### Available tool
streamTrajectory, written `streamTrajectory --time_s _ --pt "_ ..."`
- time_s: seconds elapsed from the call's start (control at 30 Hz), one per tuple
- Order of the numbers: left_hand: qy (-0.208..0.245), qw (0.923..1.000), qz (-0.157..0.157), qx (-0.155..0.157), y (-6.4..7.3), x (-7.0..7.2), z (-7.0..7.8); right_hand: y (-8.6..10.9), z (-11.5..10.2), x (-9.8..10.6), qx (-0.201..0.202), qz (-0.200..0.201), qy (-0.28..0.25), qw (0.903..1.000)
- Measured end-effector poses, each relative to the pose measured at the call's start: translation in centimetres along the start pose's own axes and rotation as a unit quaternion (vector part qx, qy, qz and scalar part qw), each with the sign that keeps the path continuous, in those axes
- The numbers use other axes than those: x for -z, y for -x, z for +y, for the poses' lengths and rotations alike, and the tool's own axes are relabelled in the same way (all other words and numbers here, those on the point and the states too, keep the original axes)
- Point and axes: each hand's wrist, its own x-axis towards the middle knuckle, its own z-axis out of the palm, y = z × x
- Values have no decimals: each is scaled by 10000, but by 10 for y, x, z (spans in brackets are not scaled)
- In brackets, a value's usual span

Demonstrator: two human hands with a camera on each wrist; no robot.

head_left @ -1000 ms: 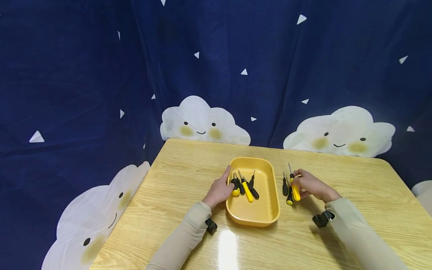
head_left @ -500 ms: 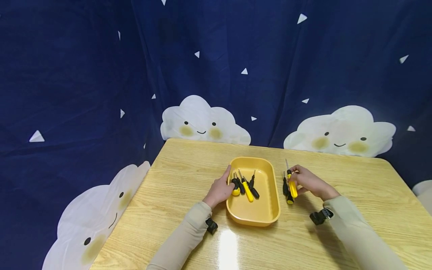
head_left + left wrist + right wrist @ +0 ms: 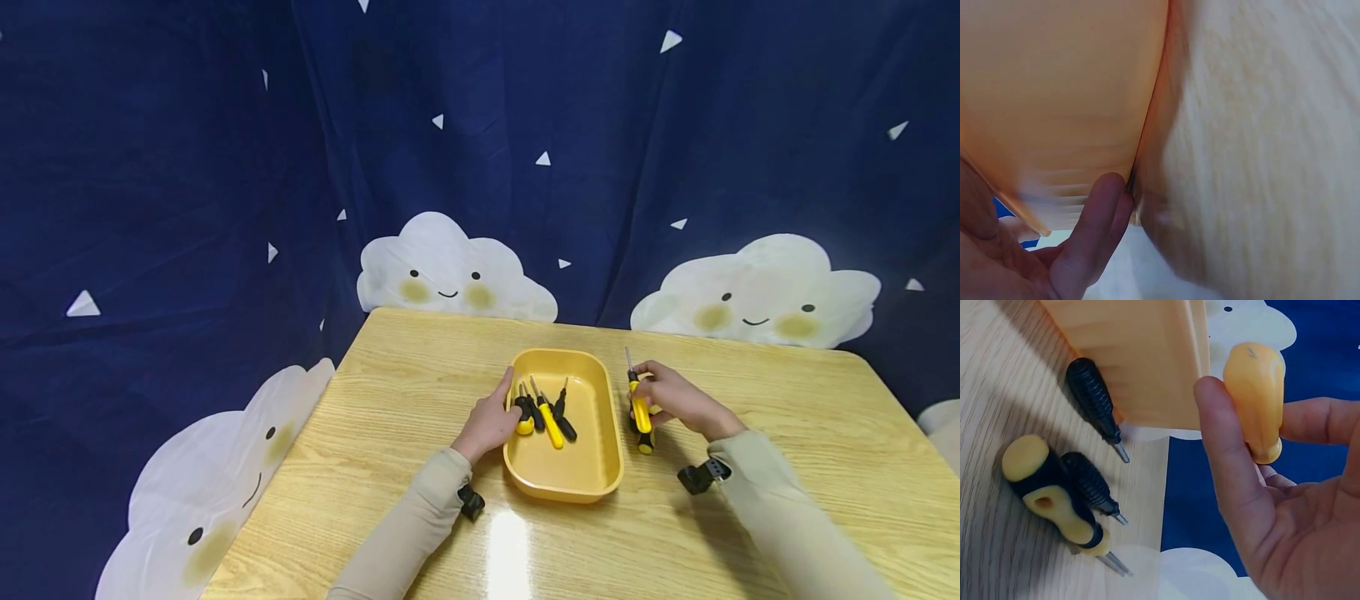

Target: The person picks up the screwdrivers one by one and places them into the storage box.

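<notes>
My left hand (image 3: 486, 427) grips the left wall of a yellow-orange tray (image 3: 562, 493), thumb over the rim; the left wrist view shows fingers (image 3: 1094, 219) against the outer wall. My right hand (image 3: 678, 402) pinches a yellow-handled screwdriver (image 3: 641, 410) raised just right of the tray, shaft pointing away. Its handle end (image 3: 1254, 394) shows between thumb and fingers in the right wrist view. Under it on the table lie a black-and-yellow screwdriver (image 3: 1063, 500) and two black screwdrivers (image 3: 1091, 397), mostly hidden in the head view.
Inside the tray, toward its left side, lie several screwdrivers: a yellow one (image 3: 552, 428), a black-and-yellow one (image 3: 524, 426) and black ones (image 3: 567, 430). The wooden table (image 3: 420, 358) ends at a dark blue curtain (image 3: 480, 167) with clouds. A wrist camera (image 3: 703, 476) hangs under the right sleeve.
My right hand has moved left with the yellow screwdriver, closer to the tray's right wall and over the screwdrivers on the table. The left hand and the tray stay in place.
</notes>
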Motion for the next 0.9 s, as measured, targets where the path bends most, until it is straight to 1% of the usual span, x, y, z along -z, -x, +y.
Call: streamTrajectory --time_s 0.17,0.4,0.67,0.9 --pt "75 10000 -35 33 1 0 0 -3 -2 -2 95 26 88 9999" --pt "29 10000 -11 78 1 0 1 -3 -14 -7 223 -25 132 9997" --pt "125 9999 35 54 1 0 2 -9 -19 -9 177 19 61 9998" --pt "124 9998 -25 153 0 -1 2 -11 -25 -12 210 19 -12 9998"
